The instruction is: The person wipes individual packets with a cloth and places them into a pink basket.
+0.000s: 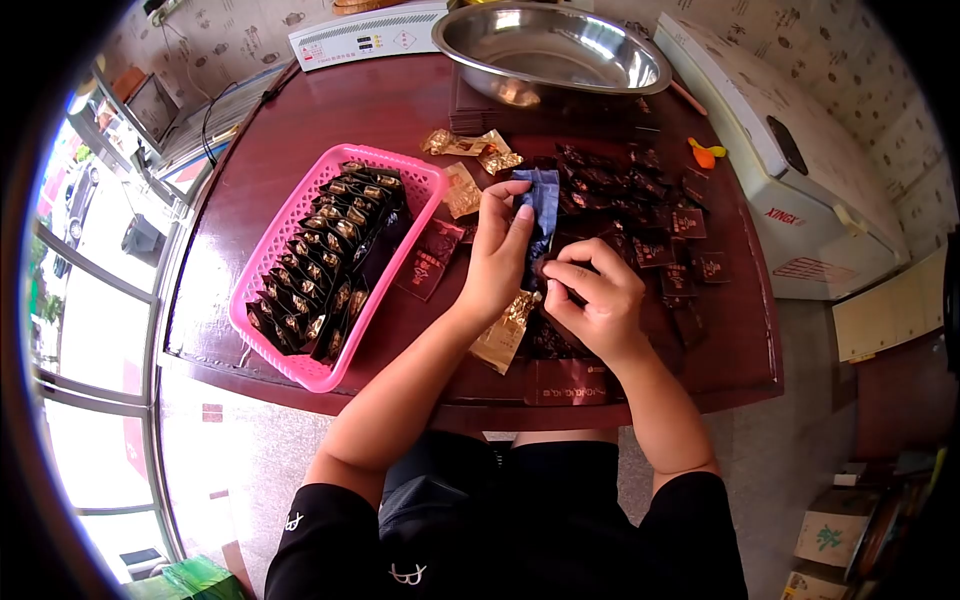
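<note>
My left hand [497, 240] is closed on a shiny blue foil packet [541, 205], thumb and fingers pinching its left side. Close to the packet's lower end, my right hand [597, 295] has thumb and forefinger pinched together; whatever small thing is between them is too hidden to name. Below the hands lies a gold foil packet [505, 335]. Dark red and brown packets [640, 215] are spread to the right. On the left, a pink plastic basket [343, 160] holds rows of dark packets with gold ends [320, 250].
A large steel basin [550, 45] stands at the back on a dark stack [480, 110]. Beside it is a white device [370, 38] with buttons. Crumpled gold wrappers [475, 147] and an orange-yellow item [705, 152] lie on the table [300, 110]. A white freezer [790, 170] stands right.
</note>
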A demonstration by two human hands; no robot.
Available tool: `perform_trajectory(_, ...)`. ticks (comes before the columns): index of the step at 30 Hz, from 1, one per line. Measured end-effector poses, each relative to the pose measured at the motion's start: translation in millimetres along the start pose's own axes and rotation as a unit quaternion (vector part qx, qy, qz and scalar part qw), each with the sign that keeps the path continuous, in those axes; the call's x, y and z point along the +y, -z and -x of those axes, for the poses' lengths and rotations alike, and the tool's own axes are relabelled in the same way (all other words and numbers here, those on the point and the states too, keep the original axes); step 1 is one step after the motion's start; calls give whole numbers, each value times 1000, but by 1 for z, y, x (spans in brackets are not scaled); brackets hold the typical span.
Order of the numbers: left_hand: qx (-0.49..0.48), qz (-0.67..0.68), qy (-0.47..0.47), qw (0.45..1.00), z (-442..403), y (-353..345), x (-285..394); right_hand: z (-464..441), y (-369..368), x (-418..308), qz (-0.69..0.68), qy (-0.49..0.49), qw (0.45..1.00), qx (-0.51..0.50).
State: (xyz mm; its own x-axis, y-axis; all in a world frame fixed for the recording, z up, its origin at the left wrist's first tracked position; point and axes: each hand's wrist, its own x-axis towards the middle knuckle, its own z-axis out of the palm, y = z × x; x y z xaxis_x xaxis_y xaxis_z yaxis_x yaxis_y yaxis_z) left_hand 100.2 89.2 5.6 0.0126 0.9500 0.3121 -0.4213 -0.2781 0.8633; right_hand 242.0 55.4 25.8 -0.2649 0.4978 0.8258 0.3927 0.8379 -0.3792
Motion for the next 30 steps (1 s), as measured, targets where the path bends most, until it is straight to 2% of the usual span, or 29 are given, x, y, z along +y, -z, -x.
perform_trajectory(2, -8, -65, -29, 997, 2, 3, -9, 0, 2, 1, 44, 2, 999, 18)
perform_trajectory(6, 1, -53, -63, 997, 2, -1, -12, -4, 5, 5, 82, -1, 996, 47)
perform_trajectory(12, 17, -63, -39, 997, 1, 2, -5, -7, 8, 3, 73, 67, 995, -1)
perform_trajectory(14, -40, -46, 90, 994, 2, 2, 6, -7, 9, 8, 90, 59, 994, 9)
perform_trajectory(18, -85, -35, 123, 988, 3, 2, 5, -6, 13, 19, 144, 26, 989, 34)
perform_trajectory(26, -111, -52, 167, 978, 1, 5, 12, -5, 12, 18, 172, -9, 984, 34)
perform_trajectory(28, -95, -76, 125, 985, 1, 4, 13, -5, 13, 15, 127, -4, 992, -1)
perform_trajectory(30, -89, -62, 132, 985, 0, 6, 15, -7, 14, 11, 69, 40, 996, -33)
